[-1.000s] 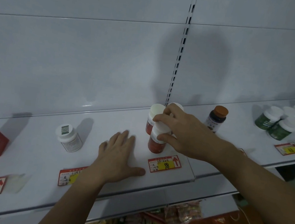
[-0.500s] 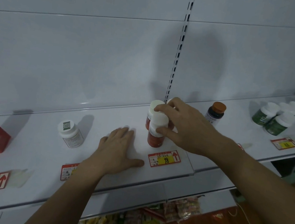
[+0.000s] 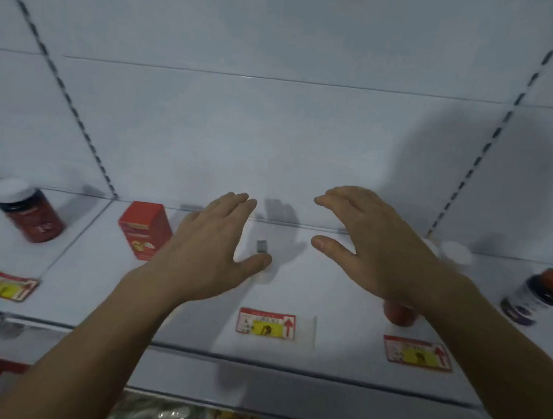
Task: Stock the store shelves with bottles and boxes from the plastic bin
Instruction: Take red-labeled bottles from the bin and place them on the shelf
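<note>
My left hand [image 3: 208,250] hovers over the white shelf [image 3: 343,306] with straight, spread fingers and holds nothing. Its thumb lies in front of a small white bottle [image 3: 263,247] with a grey label on its cap; contact cannot be told. My right hand [image 3: 377,248] is raised and open, fingers stretched to the left, empty. Behind its wrist stand the red bottles [image 3: 401,314] with white caps [image 3: 456,254], mostly hidden. A red box [image 3: 145,229] stands left of my left hand.
A dark red jar [image 3: 31,216] sits at the far left, and a dark bottle with an orange cap [image 3: 541,296] at the far right. Price tags [image 3: 266,323] line the shelf's front edge. Packaged goods [image 3: 175,418] fill the shelf below.
My right hand has let go of the red bottle and moved left. My left hand has lifted off the shelf. The view has swung left, bringing the red box and dark red jar in.
</note>
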Demonstrator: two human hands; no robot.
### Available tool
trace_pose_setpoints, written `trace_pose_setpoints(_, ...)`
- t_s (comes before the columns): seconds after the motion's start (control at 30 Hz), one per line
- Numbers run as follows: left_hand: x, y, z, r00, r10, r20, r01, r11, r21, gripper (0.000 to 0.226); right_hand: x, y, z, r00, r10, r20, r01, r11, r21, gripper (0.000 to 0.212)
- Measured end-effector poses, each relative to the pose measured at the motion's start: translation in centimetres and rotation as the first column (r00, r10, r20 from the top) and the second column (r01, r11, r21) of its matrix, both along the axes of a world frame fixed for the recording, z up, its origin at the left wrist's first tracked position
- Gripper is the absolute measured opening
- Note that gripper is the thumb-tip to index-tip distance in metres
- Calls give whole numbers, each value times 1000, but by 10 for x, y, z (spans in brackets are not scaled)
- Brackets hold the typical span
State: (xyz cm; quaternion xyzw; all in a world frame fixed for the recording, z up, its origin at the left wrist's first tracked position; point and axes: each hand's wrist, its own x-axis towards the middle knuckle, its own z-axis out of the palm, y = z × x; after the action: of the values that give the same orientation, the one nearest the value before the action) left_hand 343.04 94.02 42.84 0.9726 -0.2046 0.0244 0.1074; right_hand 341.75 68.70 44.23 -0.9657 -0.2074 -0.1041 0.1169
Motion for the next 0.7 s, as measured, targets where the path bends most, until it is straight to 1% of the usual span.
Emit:
trace_pose_setpoints(0.1,-5,66,14,996,82,46,-83,996,26,90,16,58,8,992,115,-43,-115,993,-6,65)
trace_pose_setpoints(0.2,-17,139,31,987,140,77,-143,989,42,89,28,124,16,973,232,-11,-231,973,15,70)
trace_pose_setpoints(0.37,-41,271,56,964,230,131,-237,971,42,94,40,255,42,935,346,-80,-347,938,-9,72)
trace_pose_setpoints(0.47,-59,347,70,947,289,140,-298,953,50,94,43,336,57,901,433,-31,-434,900,-25,72)
trace_pose_setpoints(0.57,-78,413,81,920,363,144,-373,927,45,99,50,413,65,857,515,-9,-515,856,-54,74)
trace_pose_setpoints(0.7,-102,490,87,851,515,106,-522,852,53,85,62,506,73,806,590,-57,-592,797,-123,76)
